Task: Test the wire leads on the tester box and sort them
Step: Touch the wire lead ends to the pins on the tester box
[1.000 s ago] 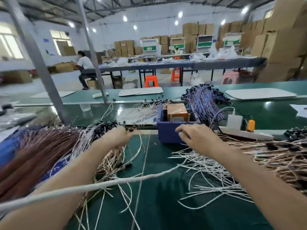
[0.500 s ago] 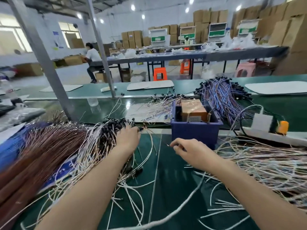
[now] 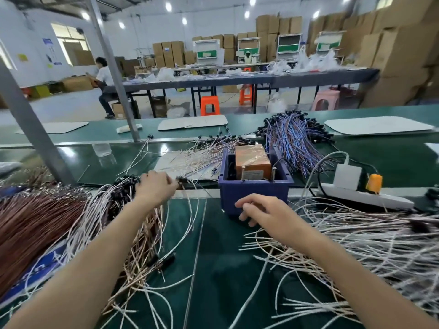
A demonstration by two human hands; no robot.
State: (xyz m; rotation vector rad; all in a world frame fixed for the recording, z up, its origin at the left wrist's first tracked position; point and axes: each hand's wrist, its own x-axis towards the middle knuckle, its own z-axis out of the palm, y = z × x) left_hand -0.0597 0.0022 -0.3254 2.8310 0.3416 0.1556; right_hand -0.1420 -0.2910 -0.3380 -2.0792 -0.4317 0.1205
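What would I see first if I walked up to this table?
Wires everywhere: a big brown wire heap on the left, a tangle of white wires on the right. In the middle stands a blue tester box with an orange block inside, and a purple wire bundle behind it.

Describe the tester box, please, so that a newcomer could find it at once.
On the green workbench, just beyond the right hand, stands the tester box. It is a dark blue open bin holding an orange block, unlike the loose wire bundles and white power strip beside it.
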